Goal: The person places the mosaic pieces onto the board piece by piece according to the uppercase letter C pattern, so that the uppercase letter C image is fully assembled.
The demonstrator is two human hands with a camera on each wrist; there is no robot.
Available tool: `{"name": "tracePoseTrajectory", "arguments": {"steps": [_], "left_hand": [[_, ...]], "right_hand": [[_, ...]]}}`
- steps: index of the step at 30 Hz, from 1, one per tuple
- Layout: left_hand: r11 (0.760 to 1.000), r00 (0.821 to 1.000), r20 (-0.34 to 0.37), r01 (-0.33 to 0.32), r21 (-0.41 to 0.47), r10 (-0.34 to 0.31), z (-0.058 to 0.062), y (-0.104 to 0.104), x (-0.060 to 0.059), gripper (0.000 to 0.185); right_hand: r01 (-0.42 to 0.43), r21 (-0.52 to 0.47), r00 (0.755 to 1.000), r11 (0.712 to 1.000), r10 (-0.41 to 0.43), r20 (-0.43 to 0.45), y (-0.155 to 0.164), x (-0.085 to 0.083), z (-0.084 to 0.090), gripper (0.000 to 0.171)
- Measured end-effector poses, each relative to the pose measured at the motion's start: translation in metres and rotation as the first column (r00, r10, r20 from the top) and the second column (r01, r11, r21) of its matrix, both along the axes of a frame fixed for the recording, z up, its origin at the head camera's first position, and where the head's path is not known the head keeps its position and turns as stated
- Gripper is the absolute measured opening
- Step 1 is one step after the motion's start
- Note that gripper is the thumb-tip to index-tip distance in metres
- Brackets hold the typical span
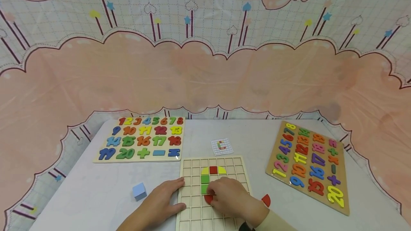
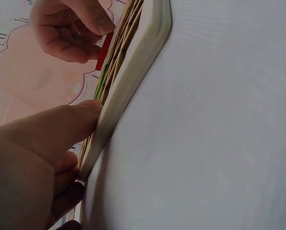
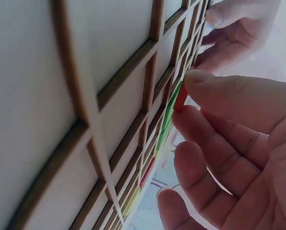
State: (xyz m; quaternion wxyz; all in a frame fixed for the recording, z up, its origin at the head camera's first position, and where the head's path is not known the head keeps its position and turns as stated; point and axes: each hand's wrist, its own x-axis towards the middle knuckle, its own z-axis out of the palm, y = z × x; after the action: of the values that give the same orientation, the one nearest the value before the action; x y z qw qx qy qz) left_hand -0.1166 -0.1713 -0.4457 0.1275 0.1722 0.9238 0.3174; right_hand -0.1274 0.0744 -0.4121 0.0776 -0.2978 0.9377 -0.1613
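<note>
Red quarter-round tile (image 1: 208,198) sits at the lower end of the coloured pattern on the wooden grid board (image 1: 192,209), which lies at the near edge of the table (image 1: 83,195), about midway along it. The right hand (image 1: 229,197) has its thumb and forefinger curled onto this tile, pinching its edge against the grid; the right wrist view shows the red piece (image 3: 180,98) standing partly out of its cell, so it appears to be held tilted so that it can seat between the wooden ribs. Above it in the same column are two green tiles (image 1: 204,183), then a yellow quarter, a red square (image 1: 213,169) and another yellow quarter along the top.

The left hand (image 1: 163,200) lies flat with fingers straight, thumb pressed on the board's left edge (image 2: 128,91), likely to keep the board from sliding while the other hand works. It grips nothing.

A small pattern card (image 1: 222,146) lies just beyond the board's far edge, where it can be read. A spare red piece (image 1: 266,200) rests on the table just right of the board, and a blue cube (image 1: 139,191) to its left. Two number puzzle boards (image 1: 141,139) (image 1: 309,165) lie towards the far left and right corners.
</note>
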Motion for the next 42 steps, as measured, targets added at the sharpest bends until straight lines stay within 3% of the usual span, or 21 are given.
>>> {"name": "tracePoseTrajectory", "arguments": {"steps": [42], "left_hand": [[1.000,0.999,-0.033,-0.001,0.009,0.001,-0.0013,0.0006,0.0035,0.068]], "right_hand": [[0.014,0.048,0.999,0.999,-0.012,-0.039,-0.0076,-0.0012,-0.0019,0.011]]}}
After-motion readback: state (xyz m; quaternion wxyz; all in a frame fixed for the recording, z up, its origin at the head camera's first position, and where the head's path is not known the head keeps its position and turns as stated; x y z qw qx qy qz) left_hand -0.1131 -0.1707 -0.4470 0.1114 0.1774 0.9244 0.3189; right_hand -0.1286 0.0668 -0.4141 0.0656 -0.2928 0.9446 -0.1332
